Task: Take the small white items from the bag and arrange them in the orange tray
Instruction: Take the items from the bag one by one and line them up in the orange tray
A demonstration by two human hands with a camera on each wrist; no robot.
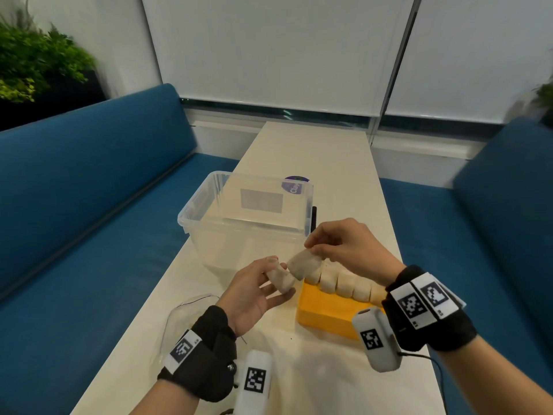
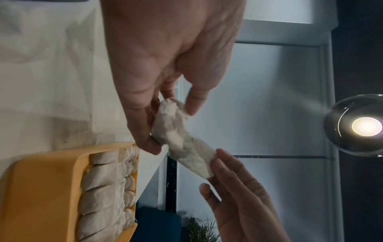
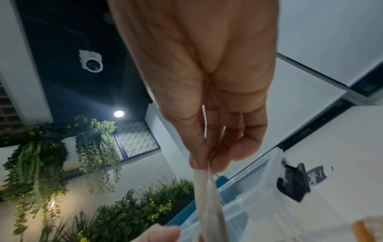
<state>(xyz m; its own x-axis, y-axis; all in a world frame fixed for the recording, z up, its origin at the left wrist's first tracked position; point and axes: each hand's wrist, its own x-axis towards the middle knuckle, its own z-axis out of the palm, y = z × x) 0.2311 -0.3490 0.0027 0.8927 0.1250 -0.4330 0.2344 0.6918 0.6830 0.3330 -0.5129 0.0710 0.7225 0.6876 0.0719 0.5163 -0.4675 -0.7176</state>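
Observation:
Above the near left corner of the orange tray (image 1: 323, 314), my two hands each hold a small white item. My left hand (image 1: 276, 278) grips one lump (image 1: 281, 281) between thumb and fingers. My right hand (image 1: 311, 250) pinches the top of a second lump (image 1: 303, 263), and the two lumps touch end to end. In the left wrist view the right hand (image 2: 172, 127) pinches the upper lump (image 2: 170, 119), while my left hand (image 2: 217, 172) meets the lower one (image 2: 196, 161). Several white items (image 1: 344, 284) stand in a row along the tray's far side. The right wrist view has my right hand (image 3: 205, 165) pinching a hanging lump (image 3: 207, 199).
A clear plastic bin (image 1: 191, 217) stands just behind the hands on the long white table (image 1: 314, 151). A crumpled clear bag (image 1: 182, 313) lies at the left edge. A purple clay tub (image 1: 294, 184) and a black object (image 3: 294, 185) sit behind the bin. Blue benches flank the table.

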